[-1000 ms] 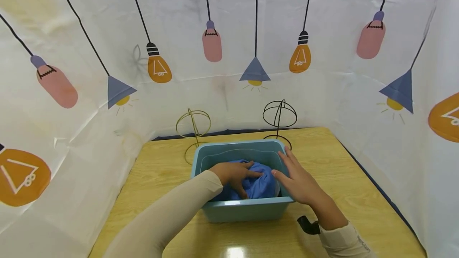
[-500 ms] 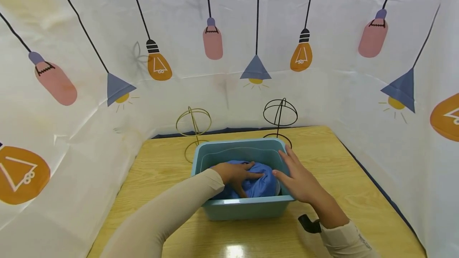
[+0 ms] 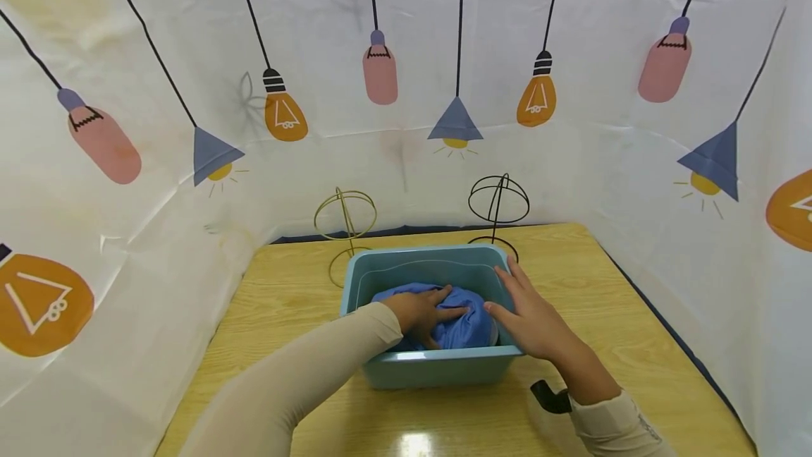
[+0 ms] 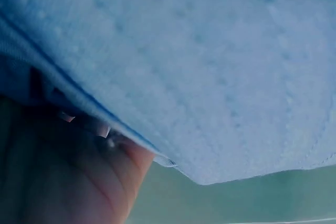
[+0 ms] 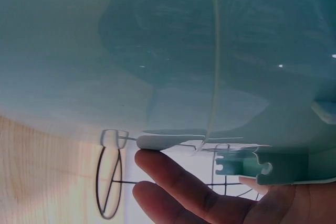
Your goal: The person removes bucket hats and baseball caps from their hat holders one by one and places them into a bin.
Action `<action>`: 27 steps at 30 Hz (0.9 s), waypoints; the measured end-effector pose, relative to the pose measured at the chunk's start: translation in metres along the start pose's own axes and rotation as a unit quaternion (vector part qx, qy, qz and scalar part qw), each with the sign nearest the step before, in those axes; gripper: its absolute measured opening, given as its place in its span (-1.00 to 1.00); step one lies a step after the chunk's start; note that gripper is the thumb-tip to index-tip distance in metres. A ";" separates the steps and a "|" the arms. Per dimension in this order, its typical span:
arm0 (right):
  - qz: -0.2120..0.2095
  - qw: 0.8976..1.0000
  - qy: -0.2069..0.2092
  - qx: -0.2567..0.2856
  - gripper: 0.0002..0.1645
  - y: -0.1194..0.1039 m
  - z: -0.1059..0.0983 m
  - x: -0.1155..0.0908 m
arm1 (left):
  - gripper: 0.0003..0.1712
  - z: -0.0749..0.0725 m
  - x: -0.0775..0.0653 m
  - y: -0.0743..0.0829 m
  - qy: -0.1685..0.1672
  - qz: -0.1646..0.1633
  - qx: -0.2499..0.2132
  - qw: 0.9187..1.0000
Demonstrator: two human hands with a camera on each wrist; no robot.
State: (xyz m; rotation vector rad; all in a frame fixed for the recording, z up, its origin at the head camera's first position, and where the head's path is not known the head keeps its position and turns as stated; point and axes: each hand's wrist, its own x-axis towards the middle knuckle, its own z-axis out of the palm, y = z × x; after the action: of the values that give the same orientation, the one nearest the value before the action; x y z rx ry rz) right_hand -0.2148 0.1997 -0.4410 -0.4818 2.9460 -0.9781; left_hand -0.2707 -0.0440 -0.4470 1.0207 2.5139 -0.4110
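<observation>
In the head view a blue-green plastic bin (image 3: 444,370) stands on the table with a bundle of blue cloth (image 3: 467,323) inside. My left hand (image 3: 421,312) reaches into the bin, its fingers spread over the cloth. In the left wrist view pale blue stitched cloth (image 4: 210,77) fills most of the picture and covers part of that hand's fingers. My right hand (image 3: 536,319) rests at the bin's right rim, thumb on the inner side. In the right wrist view its straight fingers (image 5: 176,179) lie against the outside of the bin.
Behind the bin stand a gold wire stand (image 3: 345,214) and a black wire stand (image 3: 499,199). A wooden table (image 3: 298,270) bears them all. White sheeting (image 3: 406,161) printed with lamps hangs around three sides. A black strap piece (image 3: 550,397) is at my right wrist.
Blue cloth now shows farther left, above my left wrist, and my left thumb is more hidden. The right hand stays at the rim; the head view shifts slightly.
</observation>
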 end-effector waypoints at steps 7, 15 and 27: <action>0.000 1.000 0.000 -0.003 -0.01 0.001 0.000 -0.001 | 0.12 0.000 -0.001 0.001 -0.003 -0.005 -0.005 1.000; -0.003 1.000 0.004 -0.012 -0.03 -0.001 -0.001 0.001 | 0.14 0.000 0.001 -0.001 0.006 -0.002 0.022 1.000; 0.009 1.000 0.005 -0.014 -0.07 -0.004 0.004 0.002 | 0.12 0.004 0.000 0.000 0.020 -0.006 0.057 0.998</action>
State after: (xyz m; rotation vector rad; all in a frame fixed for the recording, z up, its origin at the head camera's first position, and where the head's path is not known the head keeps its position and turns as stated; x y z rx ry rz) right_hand -0.2154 0.1941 -0.4417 -0.4528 2.9707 -0.9426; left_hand -0.2700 -0.0458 -0.4507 1.0674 2.5583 -0.5488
